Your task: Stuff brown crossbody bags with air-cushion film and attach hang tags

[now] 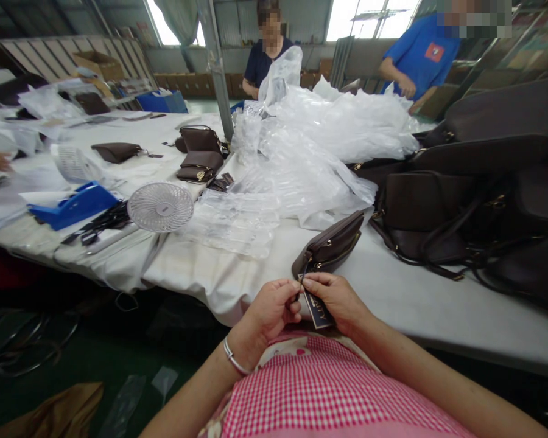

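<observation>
A small dark brown zippered bag (331, 245) lies at the front edge of the white-covered table. Just in front of it, my left hand (277, 306) pinches a thin dark cord that runs up to the bag. My right hand (335, 299) is closed on a dark hang tag (318, 311) with light lettering, its fingertips meeting those of my left hand at the cord. Part of the tag is covered by my right hand.
Clear plastic bags (301, 146) are heaped behind the small bag. Large dark bags (438, 207) pile up on the right. A round fan (161, 207) and a blue tray (75, 205) stand left. Two people are across the table; another person's hand shows far left.
</observation>
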